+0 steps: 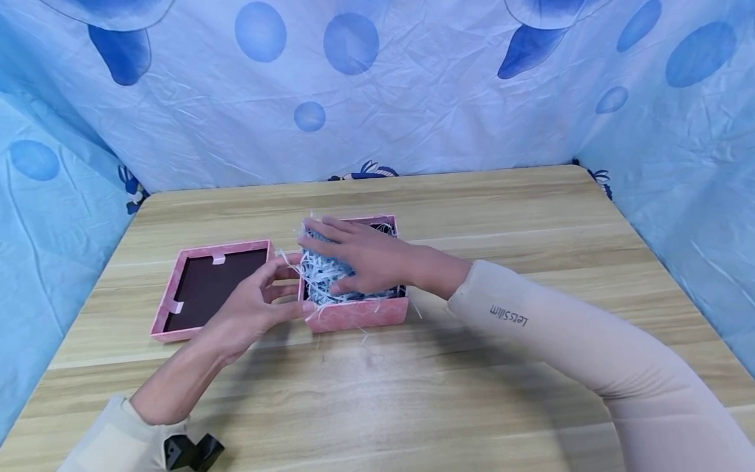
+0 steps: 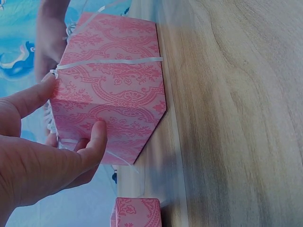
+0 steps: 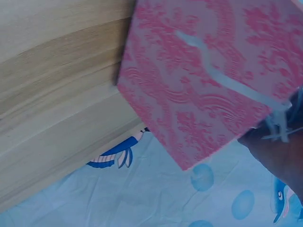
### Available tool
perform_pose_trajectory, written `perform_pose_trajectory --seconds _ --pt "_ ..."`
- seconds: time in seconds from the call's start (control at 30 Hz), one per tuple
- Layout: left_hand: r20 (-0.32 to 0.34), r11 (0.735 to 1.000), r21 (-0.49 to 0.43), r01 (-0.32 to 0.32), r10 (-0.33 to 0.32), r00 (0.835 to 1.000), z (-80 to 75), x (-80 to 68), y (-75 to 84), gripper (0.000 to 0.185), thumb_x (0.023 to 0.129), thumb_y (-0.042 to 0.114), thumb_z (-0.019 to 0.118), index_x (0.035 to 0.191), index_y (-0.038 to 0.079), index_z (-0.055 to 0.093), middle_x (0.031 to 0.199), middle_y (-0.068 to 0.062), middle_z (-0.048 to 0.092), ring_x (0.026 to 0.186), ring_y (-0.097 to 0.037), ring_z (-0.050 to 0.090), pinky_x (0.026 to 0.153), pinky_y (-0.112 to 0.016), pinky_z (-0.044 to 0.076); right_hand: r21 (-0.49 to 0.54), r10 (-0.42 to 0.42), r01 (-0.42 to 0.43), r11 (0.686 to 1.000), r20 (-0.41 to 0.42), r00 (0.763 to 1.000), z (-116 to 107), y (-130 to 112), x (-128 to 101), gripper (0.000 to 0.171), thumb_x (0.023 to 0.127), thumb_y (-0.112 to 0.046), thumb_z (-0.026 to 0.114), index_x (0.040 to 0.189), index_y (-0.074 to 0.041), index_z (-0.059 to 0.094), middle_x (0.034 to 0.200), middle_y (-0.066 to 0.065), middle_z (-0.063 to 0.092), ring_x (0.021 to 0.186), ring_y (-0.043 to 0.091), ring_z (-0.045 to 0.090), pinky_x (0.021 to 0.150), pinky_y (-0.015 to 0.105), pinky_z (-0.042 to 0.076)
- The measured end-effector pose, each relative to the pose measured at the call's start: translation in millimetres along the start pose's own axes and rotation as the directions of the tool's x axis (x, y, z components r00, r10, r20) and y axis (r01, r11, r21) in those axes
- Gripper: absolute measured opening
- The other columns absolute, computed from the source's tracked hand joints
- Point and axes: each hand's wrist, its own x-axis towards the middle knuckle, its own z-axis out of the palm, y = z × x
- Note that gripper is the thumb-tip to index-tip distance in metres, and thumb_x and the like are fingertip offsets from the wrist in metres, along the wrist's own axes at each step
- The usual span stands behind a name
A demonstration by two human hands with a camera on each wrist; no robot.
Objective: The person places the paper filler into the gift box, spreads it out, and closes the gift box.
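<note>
A pink patterned box (image 1: 360, 316) stands uncovered on the table, filled with pale blue-white shredded paper (image 1: 321, 275). My left hand (image 1: 259, 298) holds the box at its left end, thumb at the front corner by the rim and fingers spread along the side wall. Palm down, my right hand (image 1: 371, 255) lies over the shredded paper with its fingers extended, covering much of the filling. In the left wrist view, a paper strip (image 2: 113, 61) hangs down the box's front. Another strip (image 3: 236, 87) trails over the wall seen in the right wrist view.
Left of the box lies its pink lid (image 1: 168, 301), inside up, showing a dark lining and small ribbon tabs. Loose paper shreds (image 1: 362, 333) lie on the wooden table (image 1: 366, 393) before the box. A blue patterned curtain (image 1: 413, 118) encloses the back and sides.
</note>
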Motion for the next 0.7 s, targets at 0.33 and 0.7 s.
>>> perform_pose_trajectory --seconds 0.33,0.7 --pt "-0.006 1.000 -0.007 0.002 -0.002 1.000 -0.4 -0.4 0.9 0.076 0.081 0.029 0.078 0.145 0.024 0.037 0.133 -0.011 0.044 0.129 -0.031 0.045 0.093 -0.036 0.049 -0.080 0.098 -0.084 0.993 0.193 0.976 10.9 0.3 2.4 0.080 0.096 -0.044 0.055 0.155 -0.023 0.007 0.162 -0.002 -0.002 0.148 0.017 0.003 0.116 0.040 0.016" --pt "-0.007 0.999 -0.034 -0.002 0.002 1.000 -0.1 0.1 -0.5 0.077 0.081 0.023 0.078 0.146 0.022 0.037 0.134 -0.012 0.044 0.128 -0.033 0.046 0.089 -0.030 0.050 -0.145 0.154 -0.107 0.984 0.373 0.915 8.5 -3.8 13.5 0.062 0.099 -0.040 0.050 0.152 -0.016 0.028 0.160 0.000 0.016 0.146 0.019 0.016 0.115 0.038 0.021"
